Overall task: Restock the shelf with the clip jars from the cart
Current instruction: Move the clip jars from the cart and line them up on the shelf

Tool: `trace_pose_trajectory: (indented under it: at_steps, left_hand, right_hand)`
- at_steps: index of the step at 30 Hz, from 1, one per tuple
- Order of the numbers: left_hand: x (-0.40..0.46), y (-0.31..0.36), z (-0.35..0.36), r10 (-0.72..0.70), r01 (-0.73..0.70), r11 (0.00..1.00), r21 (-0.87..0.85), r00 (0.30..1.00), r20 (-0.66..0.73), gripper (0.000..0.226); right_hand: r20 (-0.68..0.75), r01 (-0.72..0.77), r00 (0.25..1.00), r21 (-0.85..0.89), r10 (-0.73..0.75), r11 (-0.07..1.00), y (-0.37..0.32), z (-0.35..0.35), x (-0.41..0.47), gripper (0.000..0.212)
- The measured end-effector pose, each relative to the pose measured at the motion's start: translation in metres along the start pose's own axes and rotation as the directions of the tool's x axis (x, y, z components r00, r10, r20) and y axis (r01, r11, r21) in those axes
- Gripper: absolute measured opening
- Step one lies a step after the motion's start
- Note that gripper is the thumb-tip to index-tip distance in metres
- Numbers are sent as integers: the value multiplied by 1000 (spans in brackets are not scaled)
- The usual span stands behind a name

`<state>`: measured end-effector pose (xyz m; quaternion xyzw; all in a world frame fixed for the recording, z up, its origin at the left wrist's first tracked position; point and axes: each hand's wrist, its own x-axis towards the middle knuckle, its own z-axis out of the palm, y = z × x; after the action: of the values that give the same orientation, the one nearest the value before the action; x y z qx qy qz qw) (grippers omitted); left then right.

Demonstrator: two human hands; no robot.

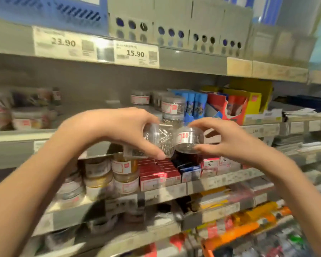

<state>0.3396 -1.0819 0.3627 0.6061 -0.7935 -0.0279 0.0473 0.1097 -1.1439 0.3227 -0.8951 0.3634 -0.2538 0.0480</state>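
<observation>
My left hand (119,127) grips a clear clip jar (158,138) filled with silver clips, tilted on its side. Beside it, my right hand (228,140) pinches a second clear clip jar (188,139) with a red-and-white label. The two jars touch each other in front of the middle shelf (17,138). Behind them on that shelf stand more clear clip jars (172,105), some stacked. The cart is out of view.
Blue packets (196,102) and red and yellow boxes (235,106) stand right of the shelved jars. The shelf below holds amber jars (125,173) and red boxes (156,173). Price tags (136,53) line the upper shelf edge under grey organisers (174,28). Jars at the left (28,115) are blurred.
</observation>
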Motion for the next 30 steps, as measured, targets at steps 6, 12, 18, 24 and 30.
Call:
trace_pose_trajectory:
  at_steps: [6,12,18,24,30]
  left_hand:
    - [-24,-48,-40,-75,78,997,24,989,-124,98]
    - [-26,-72,-52,-309,315,948,37,944,-116,84]
    - [-24,-90,-45,-561,564,826,-14,823,92,89]
    - [-17,-106,-39,-551,568,811,-144,822,142,89]
    - [-15,-114,-32,-466,471,873,-126,882,69,88]
  right_hand:
    - [-78,106,991,-1,-106,994,-44,-5,32,46]
    - [-154,207,968,49,-197,977,-65,-5,62,45]
    - [-147,262,955,0,-259,965,-66,8,91,51]
    - [-103,179,977,-55,-184,982,-61,15,123,55]
    - [-54,146,987,-66,-149,987,-50,15,135,48]
